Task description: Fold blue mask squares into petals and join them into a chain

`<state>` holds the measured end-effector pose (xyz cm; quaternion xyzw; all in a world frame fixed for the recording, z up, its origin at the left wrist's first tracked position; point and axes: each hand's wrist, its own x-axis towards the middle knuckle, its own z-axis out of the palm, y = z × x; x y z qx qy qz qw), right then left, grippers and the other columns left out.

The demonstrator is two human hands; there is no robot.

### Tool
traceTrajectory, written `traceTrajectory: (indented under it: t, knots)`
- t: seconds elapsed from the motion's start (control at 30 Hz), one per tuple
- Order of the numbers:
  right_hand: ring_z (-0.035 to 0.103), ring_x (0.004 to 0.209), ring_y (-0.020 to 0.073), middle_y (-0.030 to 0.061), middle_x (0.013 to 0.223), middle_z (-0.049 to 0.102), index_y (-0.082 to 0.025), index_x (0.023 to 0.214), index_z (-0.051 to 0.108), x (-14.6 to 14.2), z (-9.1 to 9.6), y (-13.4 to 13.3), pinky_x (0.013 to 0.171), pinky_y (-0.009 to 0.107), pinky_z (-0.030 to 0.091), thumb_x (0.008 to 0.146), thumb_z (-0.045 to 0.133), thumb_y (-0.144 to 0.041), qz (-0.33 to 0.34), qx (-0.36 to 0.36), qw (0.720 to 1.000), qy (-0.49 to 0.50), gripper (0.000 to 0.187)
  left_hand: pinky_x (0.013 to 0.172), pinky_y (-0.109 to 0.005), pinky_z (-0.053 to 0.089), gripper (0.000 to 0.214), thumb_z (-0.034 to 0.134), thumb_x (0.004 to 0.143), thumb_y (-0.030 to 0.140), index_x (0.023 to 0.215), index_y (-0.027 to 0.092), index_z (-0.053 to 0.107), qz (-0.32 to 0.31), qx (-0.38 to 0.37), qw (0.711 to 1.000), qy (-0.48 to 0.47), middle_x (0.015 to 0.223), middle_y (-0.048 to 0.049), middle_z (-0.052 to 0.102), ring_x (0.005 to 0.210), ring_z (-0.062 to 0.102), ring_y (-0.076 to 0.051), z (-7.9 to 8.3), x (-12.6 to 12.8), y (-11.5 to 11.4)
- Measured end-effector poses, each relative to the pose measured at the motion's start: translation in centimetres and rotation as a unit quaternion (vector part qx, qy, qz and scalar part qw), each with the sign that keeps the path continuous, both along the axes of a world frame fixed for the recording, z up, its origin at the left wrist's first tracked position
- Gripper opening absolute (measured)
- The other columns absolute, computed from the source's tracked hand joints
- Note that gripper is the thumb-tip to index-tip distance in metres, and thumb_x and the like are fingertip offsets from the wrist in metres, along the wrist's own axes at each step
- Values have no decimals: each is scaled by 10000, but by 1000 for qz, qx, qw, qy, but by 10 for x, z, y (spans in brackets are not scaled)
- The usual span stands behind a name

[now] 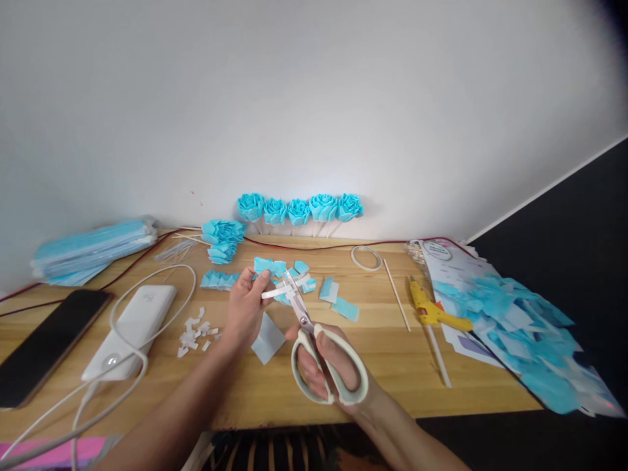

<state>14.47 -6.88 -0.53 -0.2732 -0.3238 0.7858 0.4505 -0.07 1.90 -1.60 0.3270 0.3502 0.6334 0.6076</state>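
Note:
Between the thumb and fingers of my left hand is a narrow white strip. My right hand has its fingers through the handles of a pair of scissors, whose blades reach up to the strip. Whether the blades are touching it I cannot tell. Around the blade tips lie cut light-blue pieces, and two more blue pieces rest to their right. A pale square lies under and between my hands. Small white scraps are scattered left of my left wrist.
Several blue flowers on sticks lean against the wall. At left are a phone, a white power bank with cables, and stacked blue masks. Rightward are a tape roll, a stick, a yellow glue gun and piled blue pieces.

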Motion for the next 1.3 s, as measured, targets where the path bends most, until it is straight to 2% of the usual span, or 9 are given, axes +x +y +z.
traceTrajectory:
  t: [0.2,0.33,0.5,0.67,0.77,0.87,1.0,1.13,1.3]
  knots:
    - [320,317,18,-60,525,481,-125,1002,640,2,0,-1,295,150,260,787,651,-555,11,34,999,-41,480,433,-152,286,233,686,794,372,812,188,544,42,-10,995,87,560,71,480,462,388,-57,-6,-3,-1]
    - [334,327,29,-70,500,478,-125,992,654,1,-5,2,319,162,270,717,723,-502,-15,47,986,-156,472,446,-171,330,246,673,789,401,828,194,546,81,-17,986,146,542,70,494,461,429,-76,-7,-5,0]
    - [412,480,65,-57,593,518,-156,960,666,-3,0,4,454,190,337,652,779,-354,-2,158,938,-308,384,423,-174,339,264,671,763,411,794,183,541,113,-14,969,221,517,59,531,434,440,-79,-4,-2,-2]
    - [438,556,73,-57,685,552,-186,1023,610,0,19,-5,533,187,346,690,758,-306,55,272,893,-355,383,423,-172,346,280,679,736,417,793,185,531,122,-30,966,224,522,61,542,433,439,-76,-4,-4,0]
    - [454,576,80,-62,718,543,-217,1107,541,20,24,-11,535,184,350,662,791,-295,51,240,897,-369,516,436,-162,336,295,705,724,400,777,197,498,115,-37,981,155,549,76,509,458,453,-68,-3,-8,3]
    - [524,663,111,-30,786,576,-233,1077,508,56,21,-13,613,221,409,765,707,-304,-47,151,910,-384,377,434,-161,302,297,723,726,344,758,199,466,81,-32,992,87,534,97,442,429,390,-47,1,-8,3]
    - [583,698,167,2,757,630,-217,1002,555,108,12,-8,641,278,437,772,697,-382,-160,92,868,-461,317,432,-179,279,276,733,719,306,759,196,483,56,-36,996,65,520,98,428,417,355,-46,5,-4,0]
    - [564,645,175,26,717,638,-176,780,644,136,2,-2,578,276,424,759,682,-472,-164,112,844,-497,299,425,-195,260,271,728,729,297,714,197,477,49,-39,996,63,503,82,424,427,356,-60,3,-3,-1]
    - [499,546,129,12,632,607,-143,772,661,145,-10,4,498,243,369,776,647,-523,-123,98,875,-457,381,423,-188,251,286,733,729,318,708,196,476,42,-35,996,77,509,76,432,439,354,-62,1,-4,-1]
